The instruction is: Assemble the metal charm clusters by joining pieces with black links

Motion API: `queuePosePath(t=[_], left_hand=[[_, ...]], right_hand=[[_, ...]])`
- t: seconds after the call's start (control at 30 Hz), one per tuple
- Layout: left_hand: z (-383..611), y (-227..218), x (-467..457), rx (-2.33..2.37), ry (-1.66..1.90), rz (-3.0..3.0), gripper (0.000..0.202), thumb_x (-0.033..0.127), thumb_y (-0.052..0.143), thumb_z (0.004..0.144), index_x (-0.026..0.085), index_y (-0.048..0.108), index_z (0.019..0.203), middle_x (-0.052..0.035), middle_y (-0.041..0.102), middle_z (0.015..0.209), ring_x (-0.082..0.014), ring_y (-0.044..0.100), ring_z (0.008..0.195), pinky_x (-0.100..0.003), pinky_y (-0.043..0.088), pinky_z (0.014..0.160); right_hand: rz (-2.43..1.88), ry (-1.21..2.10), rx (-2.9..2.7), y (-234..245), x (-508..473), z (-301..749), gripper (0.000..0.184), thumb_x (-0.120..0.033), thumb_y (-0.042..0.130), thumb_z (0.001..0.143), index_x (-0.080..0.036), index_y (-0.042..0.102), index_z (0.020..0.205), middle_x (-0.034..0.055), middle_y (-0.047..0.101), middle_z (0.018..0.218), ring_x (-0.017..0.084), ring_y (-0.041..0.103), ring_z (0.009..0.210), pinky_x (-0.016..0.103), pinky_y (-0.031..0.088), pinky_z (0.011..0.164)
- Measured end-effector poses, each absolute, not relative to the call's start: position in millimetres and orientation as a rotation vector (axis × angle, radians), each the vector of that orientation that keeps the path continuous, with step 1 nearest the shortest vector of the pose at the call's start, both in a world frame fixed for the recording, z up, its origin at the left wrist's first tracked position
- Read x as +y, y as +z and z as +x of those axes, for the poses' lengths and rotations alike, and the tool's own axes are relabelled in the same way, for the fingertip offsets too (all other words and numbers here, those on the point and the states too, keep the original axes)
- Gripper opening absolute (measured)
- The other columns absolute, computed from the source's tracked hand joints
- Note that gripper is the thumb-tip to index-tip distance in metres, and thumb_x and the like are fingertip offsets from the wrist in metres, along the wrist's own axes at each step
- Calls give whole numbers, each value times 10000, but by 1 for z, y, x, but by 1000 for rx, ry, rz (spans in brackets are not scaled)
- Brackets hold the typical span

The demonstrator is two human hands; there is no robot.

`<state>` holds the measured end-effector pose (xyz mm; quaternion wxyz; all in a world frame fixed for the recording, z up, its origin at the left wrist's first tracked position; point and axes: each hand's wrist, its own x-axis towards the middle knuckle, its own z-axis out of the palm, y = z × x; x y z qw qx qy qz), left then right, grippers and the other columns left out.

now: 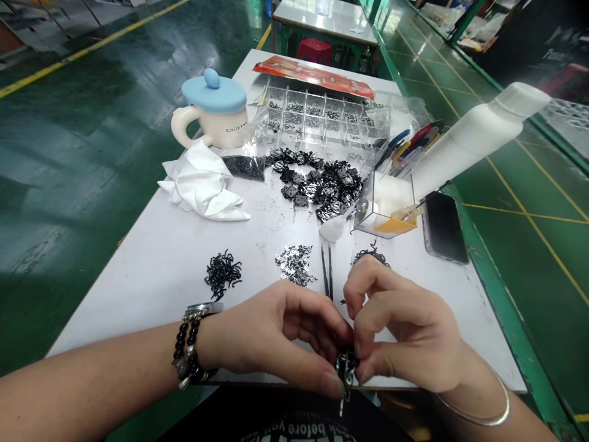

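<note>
At six o'clock, left hand (271,337) clamps the black part (346,364); right hand (416,334) pinches its three-o'clock side; keep pressure light, even.

**Tray (324,131) behind, phone (445,227) right**

I have the tray at the table's (151,276) back, parts (334,187) heaped before it. The mug (223,126) stands left, the holder (367,212) right, beside the phone. In front, a piece (345,365) sits between left hand (276,334) and right hand (414,331).
</note>
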<state>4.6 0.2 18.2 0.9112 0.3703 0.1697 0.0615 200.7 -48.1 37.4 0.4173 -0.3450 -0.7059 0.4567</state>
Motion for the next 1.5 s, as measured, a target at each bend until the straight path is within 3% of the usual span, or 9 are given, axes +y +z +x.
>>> queuePosePath(t=[0.4, 0.63, 0.77, 0.87, 1.13, 1.5], left_hand=[[3, 17, 1, 362, 54, 773, 287, 54, 762, 592, 145, 686, 854, -10, 651, 827, -108, 599, 767, -225, 468, 747], [5, 17, 0, 386, 6, 683, 424, 53, 855, 437, 162, 706, 819, 7, 681, 798, -106, 604, 753, -184, 476, 715], [7, 20, 1, 354, -34, 698, 404, 154, 869, 482, 160, 712, 854, 6, 668, 786, -119, 603, 772, -210, 466, 765], [8, 21, 2, 345, -40, 719, 397, 134, 865, 475, 160, 686, 827, 13, 649, 789, -120, 595, 762, -233, 455, 786], [9, 21, 2, 287, -15, 728, 421, 14, 763, 549, 152, 618, 920, 15, 594, 809, -97, 555, 744, -247, 430, 772], [8, 16, 1, 256, 54, 607, 347, 88, 758, 626, 145, 619, 938, -10, 627, 855, -98, 588, 769, -213, 450, 733]], right_hand=[[-826, 1221, -1730, 36, -46, 199, 172, -212, 765, 704, -145, 608, 679, 5, 500, 816, 90, 505, 756, 232, 427, 714], [-802, 1279, -1698, 32, -45, 199, 198, -267, 783, 685, -152, 634, 749, 10, 512, 827, 99, 501, 769, 232, 436, 736], [-851, 1351, -1890, 33, -45, 204, 275, -368, 733, 731, -194, 693, 941, 50, 484, 1010, 154, 485, 951, 299, 412, 892], [-848, 1331, -2025, 35, -44, 206, 231, -404, 675, 781, -214, 710, 907, 64, 471, 1094, 194, 441, 1050, 356, 364, 973], [-774, 1358, -1946, 34, -41, 201, 244, -410, 645, 807, -173, 700, 832, 63, 483, 1047, 172, 456, 1033, 338, 365, 987], [-876, 1403, -1833, 29, -45, 200, 280, -483, 649, 776, -221, 707, 858, 59, 467, 1051, 192, 447, 1027, 397, 373, 980]])
